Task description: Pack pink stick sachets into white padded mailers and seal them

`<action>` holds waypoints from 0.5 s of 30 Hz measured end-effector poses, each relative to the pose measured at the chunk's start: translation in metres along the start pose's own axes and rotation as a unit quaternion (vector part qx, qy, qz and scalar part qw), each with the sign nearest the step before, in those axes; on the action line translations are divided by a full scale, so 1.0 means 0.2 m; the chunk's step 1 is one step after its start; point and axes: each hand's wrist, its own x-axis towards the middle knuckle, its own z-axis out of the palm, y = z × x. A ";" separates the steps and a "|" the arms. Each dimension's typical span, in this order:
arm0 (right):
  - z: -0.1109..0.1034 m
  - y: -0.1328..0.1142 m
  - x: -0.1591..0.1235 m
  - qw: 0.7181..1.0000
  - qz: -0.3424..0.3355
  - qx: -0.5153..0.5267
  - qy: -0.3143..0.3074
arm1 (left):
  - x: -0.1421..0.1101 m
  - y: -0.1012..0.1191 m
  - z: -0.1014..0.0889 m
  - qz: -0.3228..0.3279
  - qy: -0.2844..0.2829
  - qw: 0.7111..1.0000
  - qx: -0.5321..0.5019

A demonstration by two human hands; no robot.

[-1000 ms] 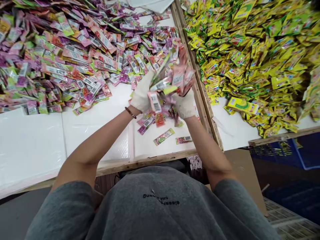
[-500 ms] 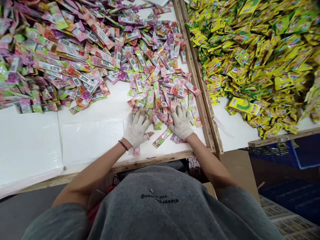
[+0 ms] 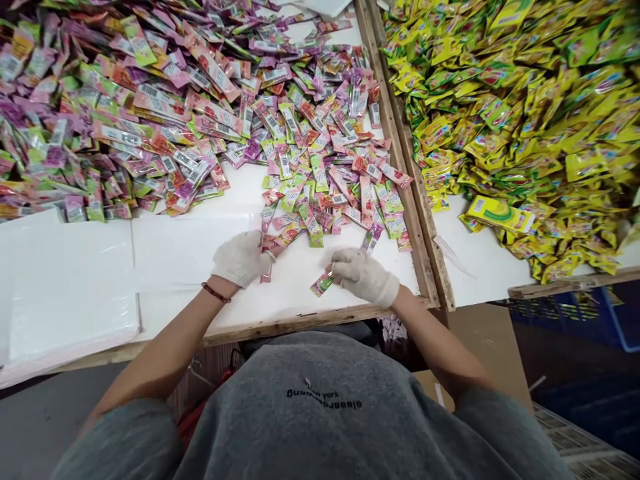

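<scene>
A small green sachet (image 3: pixel 321 285) lies slantwise on the white tabletop (image 3: pixel 295 297), near the front edge, its upper end under the fingers of the person's right hand (image 3: pixel 364 276). Those fingers are curled well in and touch it; from where I stand I can't tell whether they pinch it or only rest on it. The left hand (image 3: pixel 241 259) is half closed over a pink sachet (image 3: pixel 266 272), which pokes out past the thumb, and again I can't make out how firm that hold is. Both hands wear white gloves with bare fingertips, and the left wrist has 1 dark beaded bracelet (image 3: pixel 216 292). Just beyond the hands spreads a loose heap of pink, green and purple sachets (image 3: pixel 320 180), joining a far bigger pile (image 3: pixel 150 107) to the left. Below that pile, flat clear plastic sheets (image 3: pixel 70 280) lie on the table. To the right, a wooden divider (image 3: pixel 411 193) separates all this from a mound of yellow packets (image 3: pixel 520 127), where 1 larger yellow packet (image 3: pixel 500 213) lies near the front.
</scene>
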 end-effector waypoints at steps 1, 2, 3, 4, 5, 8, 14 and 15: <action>0.05 -0.03 0.00 0.999 0.008 -0.030 -0.015 | -0.01 0.01 0.02 -0.015 -0.017 1.000 0.017; 0.10 -0.05 0.00 0.998 0.023 -0.060 -0.023 | -0.02 0.02 0.05 -0.023 -0.027 0.999 0.027; 0.13 -0.06 0.00 0.995 0.042 -0.085 -0.026 | -0.03 0.02 0.06 -0.026 -0.031 0.999 0.032; 0.15 -0.07 0.00 0.993 0.058 -0.102 -0.025 | -0.04 0.02 0.08 -0.025 -0.029 0.999 0.033; 0.17 -0.06 -0.01 0.992 0.070 -0.107 -0.019 | -0.04 0.01 0.08 -0.019 -0.021 0.999 0.030; 0.16 -0.01 -0.03 0.993 0.100 -0.057 0.031 | -0.08 -0.04 0.06 0.000 0.032 0.999 -0.015; -0.08 0.27 0.10 0.909 0.286 0.077 0.295 | -0.01 0.00 -0.05 -0.011 0.123 0.987 -0.104; -0.13 0.33 0.15 0.891 0.310 0.083 0.321 | 0.02 0.01 -0.06 -0.014 0.098 0.992 -0.074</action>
